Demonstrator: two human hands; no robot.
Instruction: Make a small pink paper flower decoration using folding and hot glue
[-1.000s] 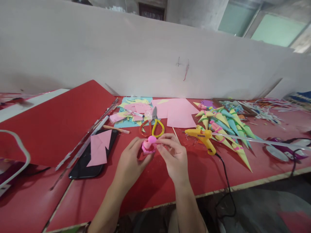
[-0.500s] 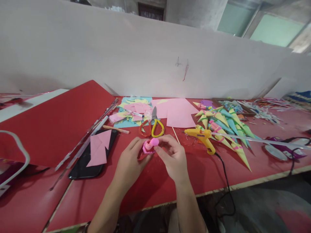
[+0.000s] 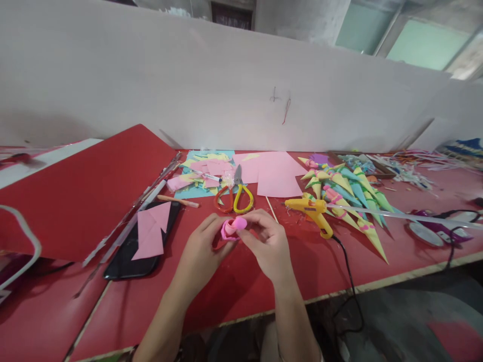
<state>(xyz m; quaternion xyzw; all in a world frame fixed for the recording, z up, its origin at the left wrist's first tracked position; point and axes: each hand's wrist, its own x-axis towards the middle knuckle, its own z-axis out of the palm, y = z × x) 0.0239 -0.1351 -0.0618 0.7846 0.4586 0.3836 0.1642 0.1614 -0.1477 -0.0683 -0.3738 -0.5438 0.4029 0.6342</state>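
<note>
Between my two hands is a small pink rolled paper piece [image 3: 229, 229] with a bright pink wavy rim, seen from its open end. My left hand [image 3: 202, 247] is closed around its left side. My right hand [image 3: 268, 242] pinches a bright pink round piece [image 3: 240, 223] against the roll's upper right edge. The fingertips behind the roll are partly hidden. Just beyond the hands lie scissors [image 3: 244, 199] with one red and one yellow handle loop. To the right rests a yellow glue gun [image 3: 314, 211] with a long clear glue stick.
Paper cones [image 3: 345, 188] in yellow, blue and green are heaped at the right. Pink sheets [image 3: 279, 176] and paper scraps [image 3: 211, 168] lie at the back. On the left, a black phone [image 3: 145, 266] carries pink cut paper [image 3: 151, 231], beside a large red board [image 3: 94, 196].
The round pink piece has turned and tilted slightly at the roll's rim. Both hands keep nearly the same grip, and the whole view has shifted a little.
</note>
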